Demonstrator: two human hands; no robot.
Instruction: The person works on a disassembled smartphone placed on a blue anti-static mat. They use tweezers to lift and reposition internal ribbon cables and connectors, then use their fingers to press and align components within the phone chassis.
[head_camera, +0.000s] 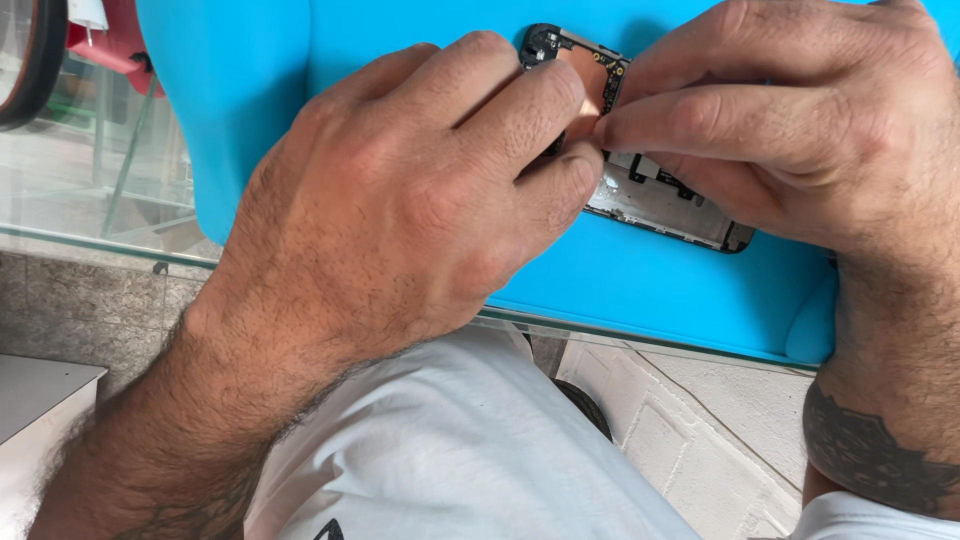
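A: On the blue mat (650, 290), far side of the glass counter (100, 215): an opened phone assembly (660, 205), lying flat, copper-coloured patch (585, 85) at its far-left end; both hands over it.

B: And the left hand (400, 210)?

A: Curled down onto the assembly's left end, fingertips (560, 150) pressing near the copper patch; pinning rather than lifting, by the look of it.

B: Right hand (800, 130)?

A: Reaching in from the right; thumb and forefinger pinched together just beside the left fingertips, right at the copper patch; whether gripping a tiny part or only an edge, cannot tell; too small, and hidden by fingers.

B: Step in hand, then?

A: Probably fine work on 1 small piece inside the phone, mid-way, nothing yet set aside; next calls for a steady left hold and a gentle, slow pull or press with the right, no twisting.
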